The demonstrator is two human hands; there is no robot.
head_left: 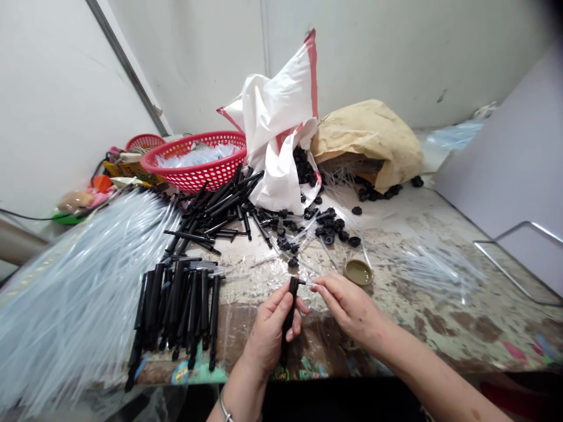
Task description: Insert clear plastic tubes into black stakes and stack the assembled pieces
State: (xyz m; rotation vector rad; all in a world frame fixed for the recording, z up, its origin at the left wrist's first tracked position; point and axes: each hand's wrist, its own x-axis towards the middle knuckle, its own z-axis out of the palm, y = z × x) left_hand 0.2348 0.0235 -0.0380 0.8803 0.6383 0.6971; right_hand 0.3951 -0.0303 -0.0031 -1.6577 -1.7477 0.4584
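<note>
My left hand point(272, 319) is wrapped round a black plastic tube point(290, 316), held nearly upright close to the table's front edge. A short black nozzle juts sideways from the tube's top. My right hand point(347, 305) pinches a thin clear plastic tube point(310, 285) whose end meets that nozzle; whether it is pushed over it I cannot tell. Just behind my hands lies a small black cap-like part point(293, 263). A small round dish point(358, 272) of liquid stands behind my right hand. To the left, several finished-looking black tubes point(176, 305) lie over the front edge.
Long clear tubing point(79, 293) covers the left side. Behind are more black tubes point(220, 205), a red basket point(197, 176), a white sack point(281, 99), a brown paper bag point(369, 135) and black caps point(329, 223). Short clear tubes point(440, 266) and a metal wire frame point(505, 271) lie right.
</note>
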